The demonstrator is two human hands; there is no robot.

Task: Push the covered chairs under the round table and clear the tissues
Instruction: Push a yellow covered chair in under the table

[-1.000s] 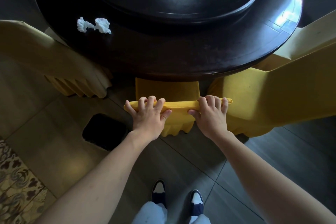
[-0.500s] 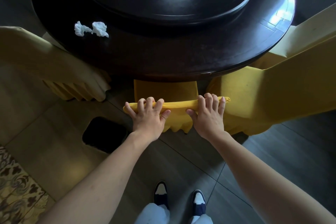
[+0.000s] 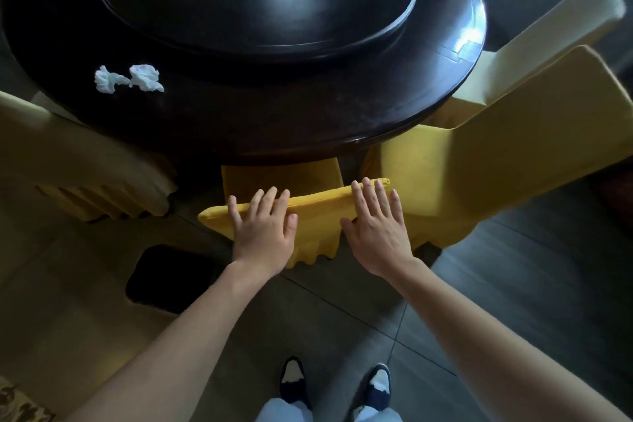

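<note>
Now our left hand (image 3: 263, 229) and right hand (image 3: 376, 233) lie flat, fingers straight, apart on the near yellow cloth-covered chair (image 3: 308, 216), pushed under the dark round wooden table (image 3: 308, 120). Two crumpled white tissues (image 3: 128, 79) wait far left; side chairs seem unfinished.

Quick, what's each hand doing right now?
Left hand: open, fingers straight on the yellow chair back.
Right hand: open, fingers straight on the same chair back.

Head view: we look steeply down from above, facing 12 o'clock over the round table (image 3: 308, 120).
Nearness: close; shoes (image 3: 335, 384) at 6 o'clock.
Overlap: single view.
</note>
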